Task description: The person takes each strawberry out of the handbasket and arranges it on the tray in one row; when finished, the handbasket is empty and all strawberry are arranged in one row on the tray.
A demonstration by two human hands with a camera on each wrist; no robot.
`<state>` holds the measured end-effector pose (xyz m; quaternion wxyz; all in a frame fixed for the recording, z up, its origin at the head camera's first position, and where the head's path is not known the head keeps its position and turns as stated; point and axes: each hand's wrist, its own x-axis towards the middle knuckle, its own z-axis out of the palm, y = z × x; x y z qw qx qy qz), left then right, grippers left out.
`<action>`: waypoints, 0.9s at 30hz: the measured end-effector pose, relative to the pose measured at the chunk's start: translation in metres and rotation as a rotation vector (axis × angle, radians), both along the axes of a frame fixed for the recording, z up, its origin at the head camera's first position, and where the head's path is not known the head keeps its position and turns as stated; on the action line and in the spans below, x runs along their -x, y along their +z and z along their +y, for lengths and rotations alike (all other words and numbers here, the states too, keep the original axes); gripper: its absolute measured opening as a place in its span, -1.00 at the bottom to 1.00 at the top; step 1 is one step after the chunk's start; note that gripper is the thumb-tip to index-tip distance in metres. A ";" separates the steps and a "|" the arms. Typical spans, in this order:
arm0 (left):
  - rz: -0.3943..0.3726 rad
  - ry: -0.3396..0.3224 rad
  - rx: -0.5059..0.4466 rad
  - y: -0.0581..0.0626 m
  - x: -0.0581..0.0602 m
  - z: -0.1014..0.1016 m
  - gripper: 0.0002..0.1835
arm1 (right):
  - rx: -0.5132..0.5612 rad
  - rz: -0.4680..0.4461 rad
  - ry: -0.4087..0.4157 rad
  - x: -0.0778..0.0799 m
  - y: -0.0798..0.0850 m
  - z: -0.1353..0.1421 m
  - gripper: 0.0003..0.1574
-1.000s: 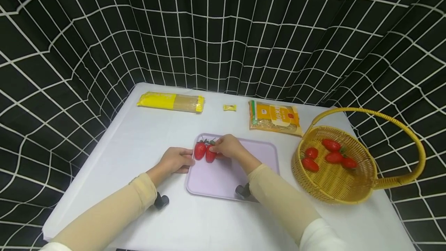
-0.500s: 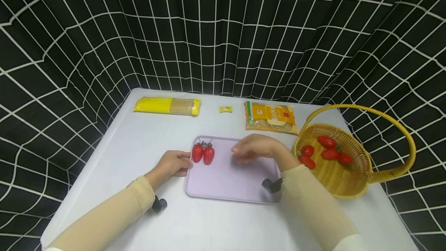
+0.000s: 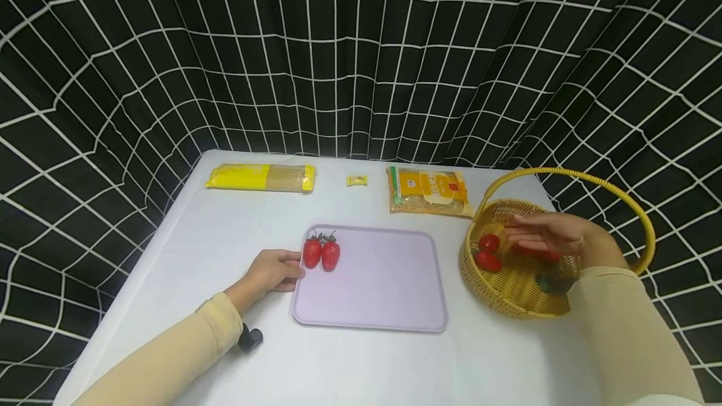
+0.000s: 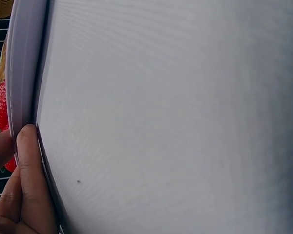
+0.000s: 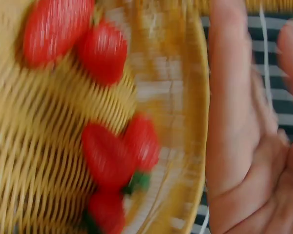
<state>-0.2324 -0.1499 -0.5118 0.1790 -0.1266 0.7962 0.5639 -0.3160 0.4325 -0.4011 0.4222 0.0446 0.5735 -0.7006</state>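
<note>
A: Nearest us on the white-covered desk (image 3: 361, 368), what have we got?

B: A flat lilac tray with rounded corners (image 3: 372, 290). We'd judge it light, stiff and fairly smooth, best held by its raised rim. Our left grip (image 3: 271, 270) is closed on the left rim, thumb and fingers either side of the edge, that forearm coming in from the lower left.

A: And the red strawberries with green leaves (image 3: 330, 256)?

B: Two lie side by side near the tray's far left corner; we count five more in the round, golden woven basket (image 3: 476, 284) to the right. We'd expect them light and a bit slick, and we can't tell how soft. We'd pinch their sides, clear of the leaves.

A: Our right grip (image 3: 555, 235)?

B: Empty, fingers extended and thumb held apart, over the basket, the forearm slanting in from the lower right. We can't tell its height.

A: Farther off?

B: A long yellow-and-tan packet (image 3: 242, 177), a tiny yellow wrapped piece (image 3: 357, 180) and a flat orange printed bag (image 3: 431, 192), with a black, white-gridded curtain (image 3: 350, 49) behind.
</note>
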 end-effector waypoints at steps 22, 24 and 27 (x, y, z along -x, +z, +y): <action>-0.013 0.019 0.006 -0.005 0.003 -0.001 -0.44 | -0.392 -0.120 -0.280 0.005 -0.032 -0.013 -0.83; -0.014 0.020 0.006 -0.006 0.003 0.000 -0.43 | -0.400 -0.115 -0.233 0.011 -0.036 -0.023 -0.83; -0.014 0.020 0.002 -0.005 0.003 0.001 -0.44 | -0.443 -0.088 -0.139 0.018 -0.036 -0.040 -0.83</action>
